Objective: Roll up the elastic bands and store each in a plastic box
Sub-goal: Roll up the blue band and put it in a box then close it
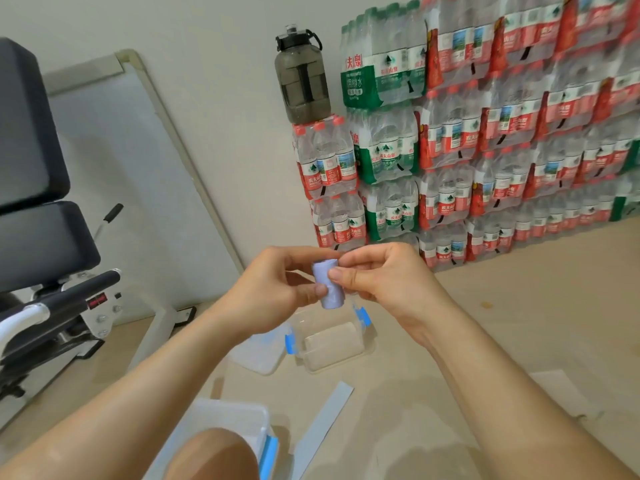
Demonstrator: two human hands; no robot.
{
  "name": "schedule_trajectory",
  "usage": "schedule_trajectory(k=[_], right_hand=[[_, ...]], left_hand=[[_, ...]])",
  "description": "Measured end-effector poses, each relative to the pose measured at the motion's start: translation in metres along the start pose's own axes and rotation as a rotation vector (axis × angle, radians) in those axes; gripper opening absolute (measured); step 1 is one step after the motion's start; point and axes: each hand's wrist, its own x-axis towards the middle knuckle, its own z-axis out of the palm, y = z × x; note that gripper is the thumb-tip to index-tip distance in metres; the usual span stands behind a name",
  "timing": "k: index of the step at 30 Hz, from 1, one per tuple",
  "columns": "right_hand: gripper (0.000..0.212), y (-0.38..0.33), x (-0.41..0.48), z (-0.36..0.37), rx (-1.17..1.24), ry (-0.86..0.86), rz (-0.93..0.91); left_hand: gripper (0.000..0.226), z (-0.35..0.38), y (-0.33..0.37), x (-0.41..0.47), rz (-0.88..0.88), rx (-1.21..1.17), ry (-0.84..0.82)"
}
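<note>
A rolled-up lilac elastic band (pixel 329 284) stands upright between both hands at the picture's middle. My left hand (pixel 277 289) grips it from the left, thumb on its lower side. My right hand (pixel 377 275) pinches its upper part from the right. Directly below on the floor sits an open clear plastic box (pixel 332 341) with blue clips, and its lid (pixel 259 351) lies to the left. A flat grey elastic band (pixel 322 427) lies on the floor nearer to me. A second clear box (pixel 235 427) with a blue clip sits by my knee.
Stacked packs of bottled water (pixel 485 133) fill the wall at the right, with a dark water jug (pixel 302 77) on top. A whiteboard (pixel 131 188) leans on the wall. A black exercise machine (pixel 41 237) stands at the left. My knee (pixel 211 455) is at the bottom.
</note>
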Motion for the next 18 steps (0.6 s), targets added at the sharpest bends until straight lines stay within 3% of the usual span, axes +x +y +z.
schedule_trajectory(k=[2,5,8,11,18], right_hand=[[0.009,0.002,0.001,-0.001,0.025,-0.026,0.010],[0.020,0.004,0.006,0.007,0.041,-0.093,0.014],[0.034,0.007,0.012,0.024,-0.016,-0.232,0.040],[0.028,0.014,0.017,0.049,-0.072,-0.354,0.058],[0.013,0.040,0.033,0.097,-0.247,-0.300,0.047]], left_hand=[[0.039,0.002,-0.004,-0.001,-0.055,-0.101,0.033],[0.031,-0.005,-0.014,-0.006,-0.131,-0.230,0.086],[0.030,-0.020,-0.029,-0.015,-0.181,-0.347,0.136],[0.031,-0.037,-0.050,-0.023,-0.224,-0.432,0.168],[0.025,-0.060,-0.110,-0.039,-0.330,-0.500,0.169]])
